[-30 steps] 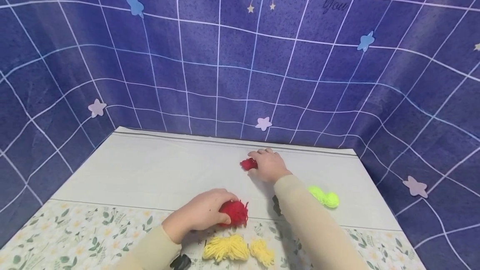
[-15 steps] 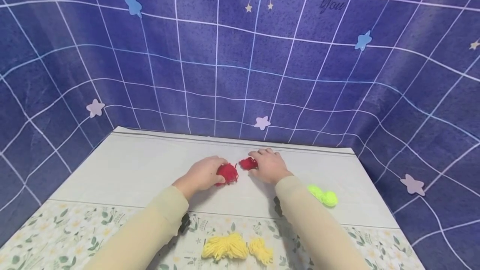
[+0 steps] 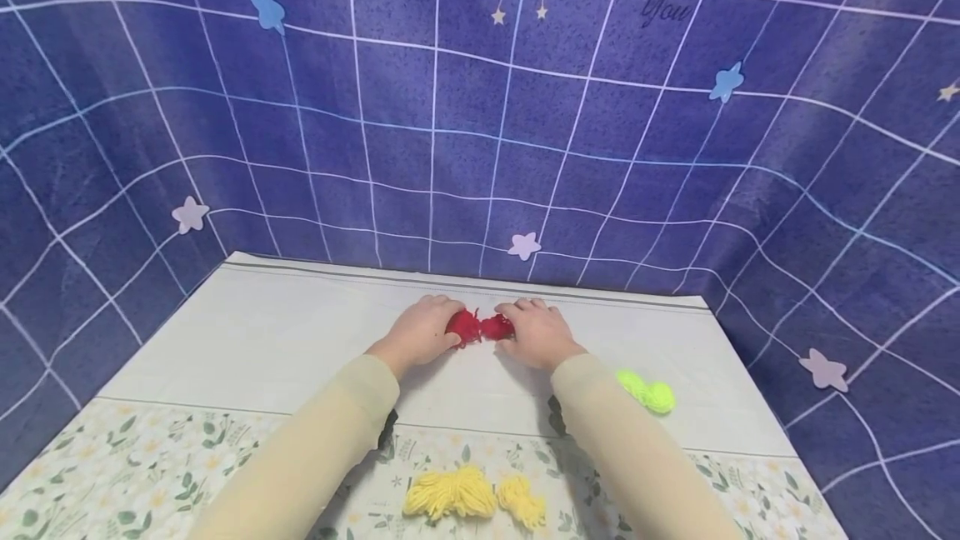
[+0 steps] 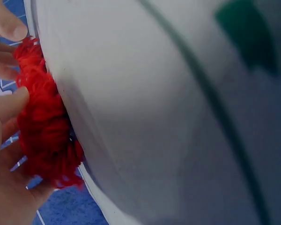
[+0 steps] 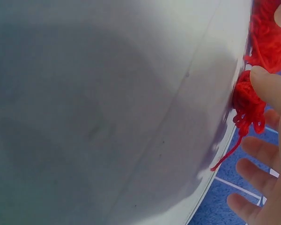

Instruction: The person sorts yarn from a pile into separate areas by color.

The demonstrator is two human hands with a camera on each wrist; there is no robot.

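Note:
Near the back of the table, my left hand (image 3: 422,330) grips a larger bundle of red yarn (image 3: 465,327), its thumb in front and its fingers behind. Beside it, my right hand (image 3: 543,334) holds a smaller bundle of red yarn (image 3: 497,327) between thumb and fingers. The bundles lie end to end, their facing ends meeting. In the left wrist view, the large red bundle (image 4: 44,126) shows looped strands fanning out at its lower end. A loose strand trails from the small red bundle (image 5: 247,96) in the right wrist view. Parts of both bundles are hidden by the hands.
Two bundles of yellow yarn (image 3: 452,493) lie at the front on floral cloth (image 3: 172,473). Neon green yarn (image 3: 647,392) sits right of the right sleeve. A blue grid-patterned curtain (image 3: 480,148) rises behind the white tabletop (image 3: 300,332) and along both sides.
My left hand has carried the larger red yarn bundle from just behind the yellow yarn to the back, up against the smaller one. My right hand has stayed in place.

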